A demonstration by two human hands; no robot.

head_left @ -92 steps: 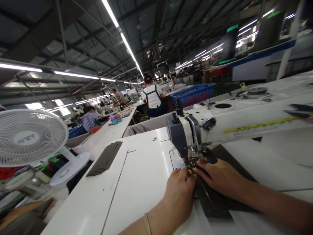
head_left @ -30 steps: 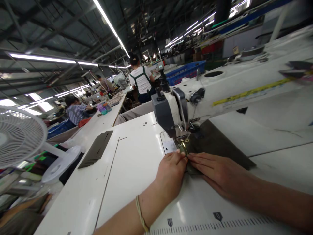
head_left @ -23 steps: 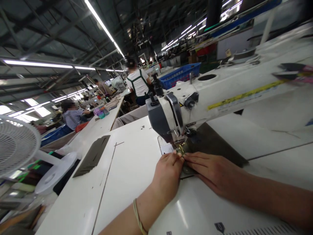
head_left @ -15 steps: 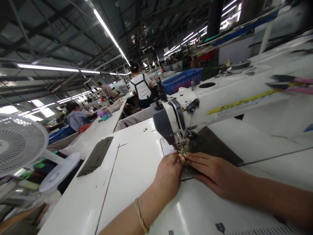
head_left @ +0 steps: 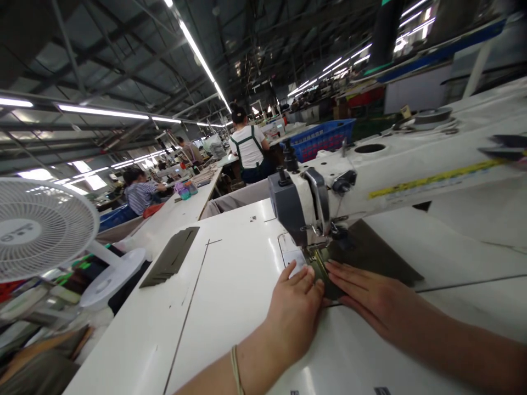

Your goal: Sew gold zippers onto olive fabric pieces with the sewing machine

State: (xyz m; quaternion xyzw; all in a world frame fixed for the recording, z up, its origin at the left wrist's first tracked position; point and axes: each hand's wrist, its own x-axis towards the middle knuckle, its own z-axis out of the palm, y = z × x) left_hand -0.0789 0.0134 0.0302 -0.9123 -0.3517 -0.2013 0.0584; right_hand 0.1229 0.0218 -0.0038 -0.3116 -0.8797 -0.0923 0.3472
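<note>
A dark olive fabric piece [head_left: 373, 252] lies flat under the head of a sewing machine [head_left: 290, 206]. A thin gold-coloured strip [head_left: 320, 262], perhaps zipper teeth, runs along it from the presser foot toward me. My right hand [head_left: 373, 296] rests on the fabric right of the strip, its fingers stretched flat and side by side. Left of the strip is my left hand [head_left: 294, 315], fingers loosely bent and apart at the fabric's near-left edge, the outermost finger lifted. No object shows in its fingers. A rubber band circles the left wrist.
A stack of olive fabric pieces [head_left: 169, 258] lies on the white tabletop to the left. Beyond the table's left edge stands a white fan [head_left: 45, 230]. Scissors [head_left: 504, 147] and a yellow tape [head_left: 436, 178] are on the machine arm. People work ahead, near a blue basket [head_left: 323, 140].
My hands have come nearer to me and apart, uncovering the gold strip between them. My left fingers have spread from a closer bunch. The whole view has shifted slightly.
</note>
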